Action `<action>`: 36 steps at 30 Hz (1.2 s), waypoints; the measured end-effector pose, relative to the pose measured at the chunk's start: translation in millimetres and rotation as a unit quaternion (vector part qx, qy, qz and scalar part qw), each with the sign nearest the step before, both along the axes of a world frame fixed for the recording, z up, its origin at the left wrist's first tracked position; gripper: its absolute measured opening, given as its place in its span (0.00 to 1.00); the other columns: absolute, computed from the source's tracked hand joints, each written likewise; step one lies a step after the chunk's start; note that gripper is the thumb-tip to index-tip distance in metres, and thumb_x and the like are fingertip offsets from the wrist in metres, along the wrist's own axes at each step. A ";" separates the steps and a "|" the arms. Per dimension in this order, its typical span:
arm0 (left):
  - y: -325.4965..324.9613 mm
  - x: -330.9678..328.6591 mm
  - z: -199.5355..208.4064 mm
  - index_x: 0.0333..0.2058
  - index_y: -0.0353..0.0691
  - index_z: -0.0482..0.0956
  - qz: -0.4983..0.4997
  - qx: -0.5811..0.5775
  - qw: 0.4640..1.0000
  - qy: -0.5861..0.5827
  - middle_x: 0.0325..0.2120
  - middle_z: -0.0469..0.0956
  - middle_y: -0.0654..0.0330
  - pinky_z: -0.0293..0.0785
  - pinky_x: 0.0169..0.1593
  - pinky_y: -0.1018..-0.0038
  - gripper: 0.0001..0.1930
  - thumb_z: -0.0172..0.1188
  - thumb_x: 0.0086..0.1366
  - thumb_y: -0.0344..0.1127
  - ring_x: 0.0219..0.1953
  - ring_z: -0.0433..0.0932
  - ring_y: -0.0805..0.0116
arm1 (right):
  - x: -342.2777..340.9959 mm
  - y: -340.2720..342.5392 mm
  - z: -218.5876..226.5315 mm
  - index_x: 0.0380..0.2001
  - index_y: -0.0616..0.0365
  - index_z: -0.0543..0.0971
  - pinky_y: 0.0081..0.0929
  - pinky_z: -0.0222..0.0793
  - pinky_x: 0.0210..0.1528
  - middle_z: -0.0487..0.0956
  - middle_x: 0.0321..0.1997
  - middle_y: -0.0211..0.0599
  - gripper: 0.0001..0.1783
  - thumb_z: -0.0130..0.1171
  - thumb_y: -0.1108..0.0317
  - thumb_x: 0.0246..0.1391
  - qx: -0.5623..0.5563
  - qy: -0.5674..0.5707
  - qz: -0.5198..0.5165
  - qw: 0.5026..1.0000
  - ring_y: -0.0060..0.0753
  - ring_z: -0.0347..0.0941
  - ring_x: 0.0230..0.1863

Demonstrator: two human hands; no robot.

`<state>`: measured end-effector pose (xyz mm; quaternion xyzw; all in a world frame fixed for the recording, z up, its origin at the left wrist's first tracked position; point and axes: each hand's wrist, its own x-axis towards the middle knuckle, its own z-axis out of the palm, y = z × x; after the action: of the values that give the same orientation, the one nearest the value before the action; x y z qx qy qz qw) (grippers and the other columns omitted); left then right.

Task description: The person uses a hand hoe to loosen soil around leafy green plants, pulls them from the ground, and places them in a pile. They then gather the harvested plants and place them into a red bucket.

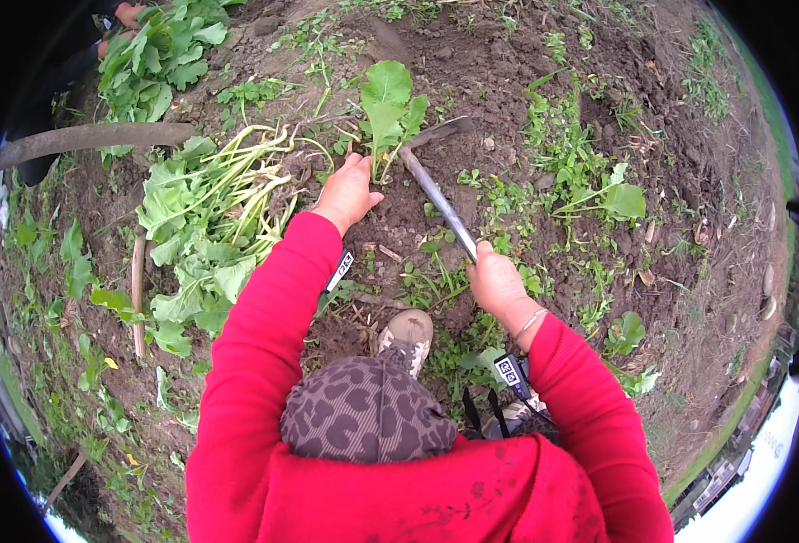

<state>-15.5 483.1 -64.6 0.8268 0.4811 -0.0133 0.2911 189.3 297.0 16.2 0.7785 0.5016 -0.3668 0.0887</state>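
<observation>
My left hand [350, 192] is closed at the base of an upright leafy green plant [386, 104], its stems between thumb and fingers. In my right hand [497, 282] is the grey handle of a short hoe [437, 201]. The hoe's dark blade [442, 130] lies at the soil just right of the plant's stems. Left of my left hand lies a heap of uprooted greens [205, 226], with pale stems toward the plant and broad leaves toward me. Where the plant meets the soil is partly hidden by my fingers.
At the upper left, another person's hand [128, 14] is beside a large bunch of greens [151, 68]. A curved wooden pole [96, 138] reaches in from the left; a stick [138, 290] lies below it. My shoe [406, 337] stands on the soil; weeds [562, 149] grow to the right.
</observation>
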 end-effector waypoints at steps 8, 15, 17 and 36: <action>0.6 4.3 9.0 0.52 0.32 0.67 0.005 -0.052 0.999 0.005 0.49 0.68 0.45 0.73 0.51 0.61 0.32 0.69 0.50 0.38 0.49 0.73 0.47 | -0.6 4.9 -4.8 0.40 0.62 0.66 0.50 0.73 0.39 0.80 0.32 0.56 0.08 0.46 0.74 0.56 -0.028 -0.081 0.025 0.996 0.58 0.78 0.37; -12.6 -56.2 94.5 0.56 0.33 0.68 0.032 -0.071 0.964 -0.253 0.51 0.70 0.51 0.77 0.46 0.73 0.31 0.67 0.54 0.32 0.39 0.78 0.68 | 33.1 -20.6 -6.0 0.36 0.62 0.68 0.51 0.72 0.37 0.78 0.27 0.58 0.14 0.59 0.65 0.53 0.075 -0.013 0.014 0.997 0.62 0.76 0.33; -13.7 -96.2 123.6 0.53 0.36 0.72 0.097 -0.080 0.931 -0.344 0.47 0.73 0.58 0.77 0.42 0.78 0.27 0.67 0.54 0.30 0.38 0.77 0.74 | 44.2 -29.6 -1.2 0.36 0.63 0.68 0.52 0.71 0.36 0.78 0.28 0.59 0.13 0.57 0.68 0.53 0.086 0.017 -0.013 0.996 0.64 0.75 0.33; -41.4 -177.1 92.0 0.65 0.50 0.53 0.070 0.320 0.930 0.167 0.63 0.53 0.49 0.48 0.66 0.51 0.51 0.71 0.42 0.48 0.65 0.53 0.49 | 64.5 -35.1 -19.6 0.35 0.64 0.70 0.43 0.69 0.36 0.76 0.26 0.53 0.12 0.59 0.68 0.51 0.078 -0.009 0.005 0.997 0.56 0.74 0.31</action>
<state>-192.6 441.8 27.3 0.8261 0.5583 0.0234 -0.0732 253.8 261.9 -3.4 0.7839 0.5314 -0.3195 0.0339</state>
